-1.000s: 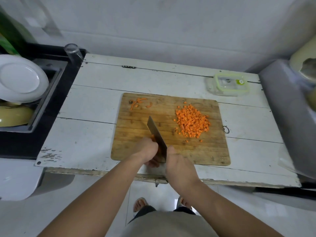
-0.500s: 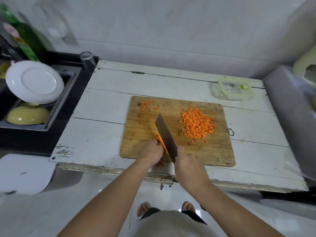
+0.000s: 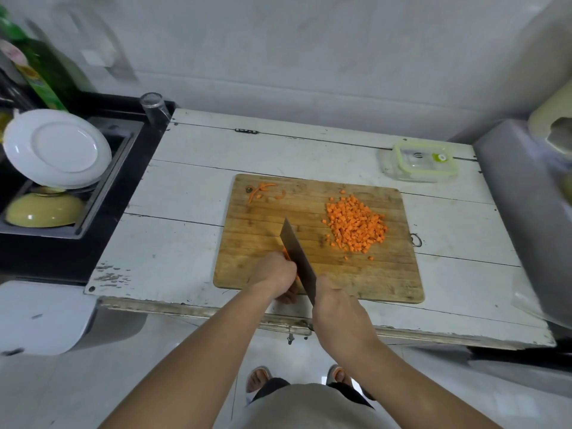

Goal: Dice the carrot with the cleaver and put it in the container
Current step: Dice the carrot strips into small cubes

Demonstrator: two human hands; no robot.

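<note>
Lying under the left hand (image 3: pixel 274 274) near the front edge of the cutting board (image 3: pixel 312 274), the remaining carrot piece (image 3: pixel 285 253) shows only as a sliver of orange just past the knuckles. That hand's fingers curl down over the piece and pin it to the wood. Touching the hand's right side, the cleaver (image 3: pixel 297 258) stands on edge with its blade slanting away from the person, tip pointing toward the middle of the board. The right hand (image 3: pixel 335 311) is clenched around the cleaver's handle, which is hidden inside the fist, at the board's front edge just right of the left hand.

Farther out and to the right of both hands, a heap of diced carrot (image 3: pixel 356 227) rests on the board, with a few loose cubes scattered on the near side of it. Beyond the left hand, near the board's far left corner, lie some thin carrot trimmings (image 3: pixel 261 191).

Well beyond the right hand, past the board's far right corner, the container (image 3: pixel 421 162) sits on the white bench (image 3: pixel 173 243) with its green-rimmed clear lid on.

Away to the left of the left hand, off the bench, a white plate (image 3: pixel 57 148) leans over a yellow bowl (image 3: pixel 45 210) in a sink (image 3: pixel 102 193), and an upturned glass (image 3: pixel 153 108) stands at the bench's far left corner.
</note>
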